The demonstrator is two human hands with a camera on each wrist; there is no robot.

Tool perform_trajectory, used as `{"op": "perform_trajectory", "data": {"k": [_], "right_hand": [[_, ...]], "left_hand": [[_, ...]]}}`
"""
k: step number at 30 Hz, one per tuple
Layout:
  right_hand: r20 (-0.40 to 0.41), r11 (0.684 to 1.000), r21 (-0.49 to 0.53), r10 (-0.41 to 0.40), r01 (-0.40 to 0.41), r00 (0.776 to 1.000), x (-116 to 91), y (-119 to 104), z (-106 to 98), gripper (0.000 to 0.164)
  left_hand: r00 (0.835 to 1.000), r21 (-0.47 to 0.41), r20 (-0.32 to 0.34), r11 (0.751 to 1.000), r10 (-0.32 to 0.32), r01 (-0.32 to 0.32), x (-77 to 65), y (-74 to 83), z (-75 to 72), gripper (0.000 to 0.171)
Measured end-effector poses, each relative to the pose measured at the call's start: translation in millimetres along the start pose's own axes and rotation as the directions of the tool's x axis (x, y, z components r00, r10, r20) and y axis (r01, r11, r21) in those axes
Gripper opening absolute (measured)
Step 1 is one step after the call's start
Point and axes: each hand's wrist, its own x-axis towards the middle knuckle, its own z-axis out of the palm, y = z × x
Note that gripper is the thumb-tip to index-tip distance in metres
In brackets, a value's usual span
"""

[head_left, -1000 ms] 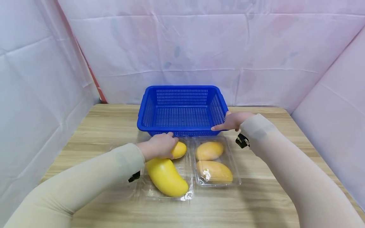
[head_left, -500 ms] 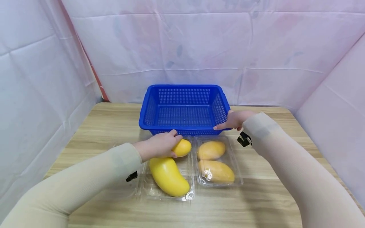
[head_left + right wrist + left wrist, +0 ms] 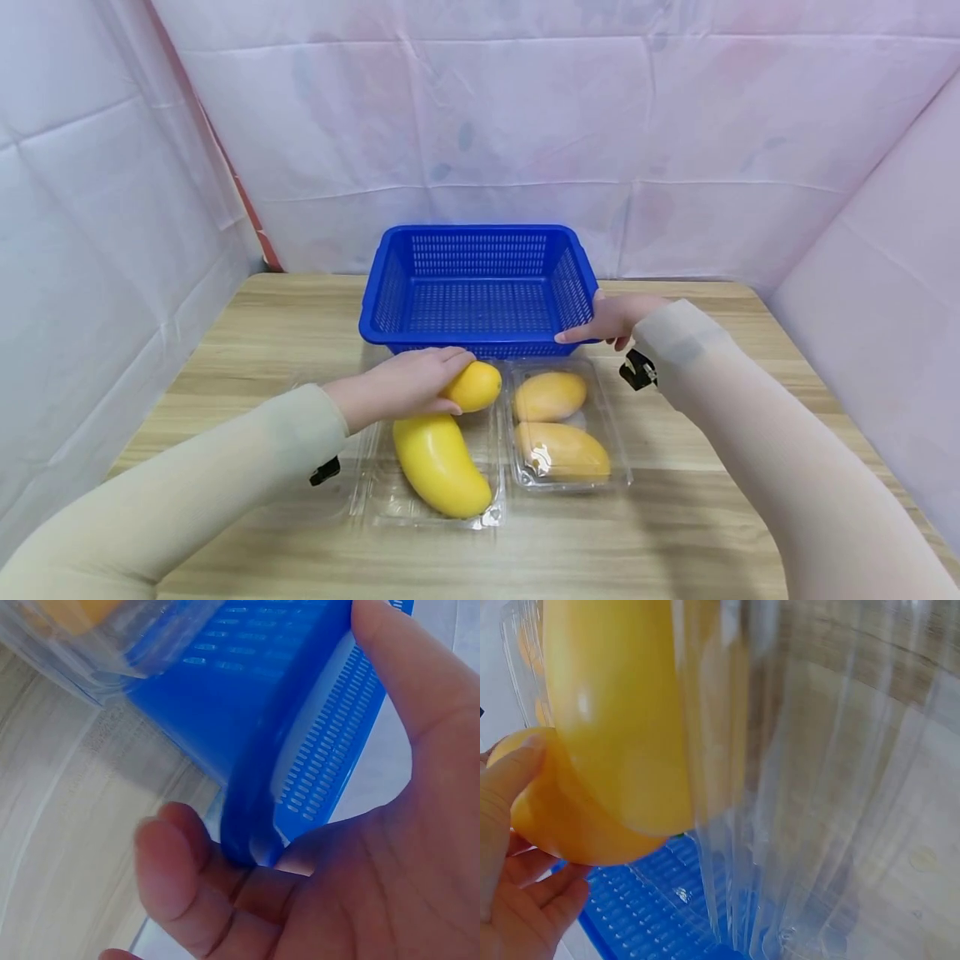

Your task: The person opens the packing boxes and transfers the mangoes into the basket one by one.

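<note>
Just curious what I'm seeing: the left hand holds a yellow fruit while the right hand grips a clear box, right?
Not quite: the right hand grips the blue basket, as the right wrist view shows. The left hand does hold a yellow fruit.

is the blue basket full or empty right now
Empty: the head view shows the blue basket with its slotted floor bare and nothing lying inside.

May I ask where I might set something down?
Bare: inside the perforated blue plastic basket, and the light wooden tabletop left of it and in front of the clear plastic boxes. Crowded: the basket's near side, where boxes, left hand and right hand cluster.
</note>
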Motion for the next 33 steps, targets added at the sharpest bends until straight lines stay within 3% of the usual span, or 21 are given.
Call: {"op": "perform_trajectory", "data": {"k": [5, 10, 21, 33], "right_hand": [[-0.023, 1.000, 0.015, 0.006, -0.006, 1.000, 2.8, -2.7, -1.7, 0.113], [-0.016, 1.000, -0.002, 0.026, -0.026, 1.000, 4.6, -3.2, -3.4, 0.108], [0.029, 1.000, -0.003, 0.027, -0.026, 0.999, 3.6, -3.0, -2.9, 0.119], [0.022, 0.999, 0.007, 0.052, -0.052, 0.998, 5.8, -2.0, -1.0, 0.127]], "left_hand": [[0.995, -0.025, -0.083, 0.998, 0.063, -0.065, -3.9, -1.1, -4.4, 0.061], [0.989, -0.031, -0.125, 0.996, 0.084, -0.089, -6.8, -1.9, -8.8, 0.062], [0.972, -0.003, -0.219, 0.996, 0.090, -0.093, -12.4, -3.5, -19.8, 0.063], [0.961, -0.025, -0.269, 0.997, 0.062, -0.071, -12.4, -4.2, -36.5, 0.062]]}}
